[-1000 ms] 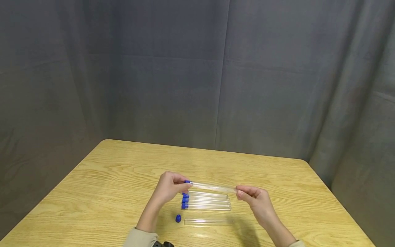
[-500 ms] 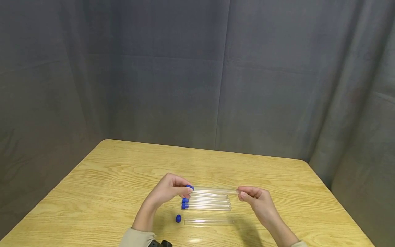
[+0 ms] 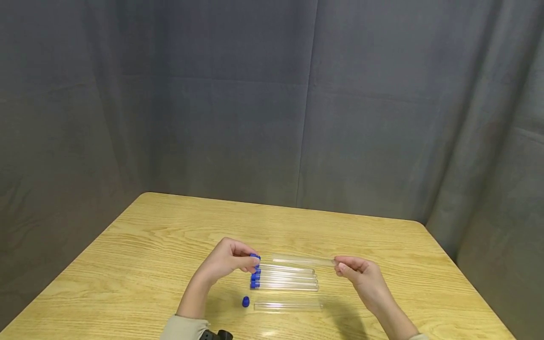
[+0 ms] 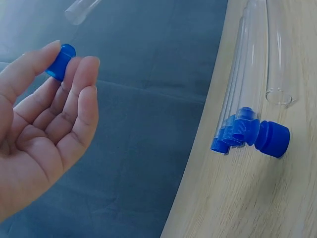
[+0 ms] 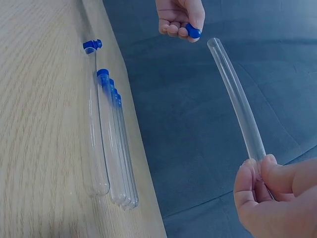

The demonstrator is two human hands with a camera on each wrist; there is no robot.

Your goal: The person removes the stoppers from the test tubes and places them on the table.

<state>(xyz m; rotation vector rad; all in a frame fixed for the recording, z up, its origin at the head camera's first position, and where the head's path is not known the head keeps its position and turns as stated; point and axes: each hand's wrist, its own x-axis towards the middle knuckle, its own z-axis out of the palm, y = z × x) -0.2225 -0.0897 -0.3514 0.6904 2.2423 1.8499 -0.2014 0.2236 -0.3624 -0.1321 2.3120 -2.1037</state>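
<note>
My left hand (image 3: 227,259) pinches a blue cap (image 4: 61,63) between thumb and fingertips. With thumb and fingers, my right hand (image 3: 361,278) grips the rounded end of a clear test tube (image 5: 237,99), held above the table. The tube's open mouth points left toward the cap, and a gap separates the two. Below them, several test tubes with blue caps (image 3: 289,279) lie side by side on the table, caps to the left. Nearer the front lies an uncapped test tube (image 3: 289,306), with a loose blue cap (image 3: 246,301) just left of its open end.
The wooden table (image 3: 170,226) has rounded far corners. Grey curtains (image 3: 229,132) hang behind it and along both sides. A dark wrist-worn device (image 3: 216,335) shows at the left sleeve.
The blue cap has come off the test tube in my hands. My left hand has drawn left with the cap, and my right hand has shifted slightly right with the tube.
</note>
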